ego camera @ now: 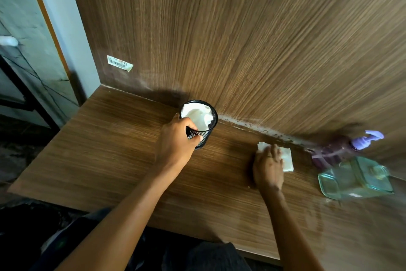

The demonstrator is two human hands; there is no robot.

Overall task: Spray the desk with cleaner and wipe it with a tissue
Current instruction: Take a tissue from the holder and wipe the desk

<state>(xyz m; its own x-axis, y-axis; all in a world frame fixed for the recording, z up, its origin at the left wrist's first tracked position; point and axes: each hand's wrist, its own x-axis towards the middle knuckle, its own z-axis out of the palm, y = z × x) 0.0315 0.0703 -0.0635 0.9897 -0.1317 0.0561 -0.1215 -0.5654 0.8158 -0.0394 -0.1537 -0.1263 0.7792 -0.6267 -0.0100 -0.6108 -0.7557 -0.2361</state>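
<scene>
Tissue (286, 157) lay flat on the desk (114, 156) beneath the right hand (268, 166), whose fingers were spread, pressing it down. Farther back, the left hand (175, 142) gripped a black mesh cup (201, 124) holding white tissues, with the purple spray bottle (345, 148) well right.

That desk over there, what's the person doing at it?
They are wiping the wooden desk. The right hand presses a white tissue flat against the surface near the back panel, where pale residue lines the joint. The left hand has a grip on a black mesh cup stuffed with more tissue. A purple spray bottle and a clear lidded container sit off to the right.
</scene>
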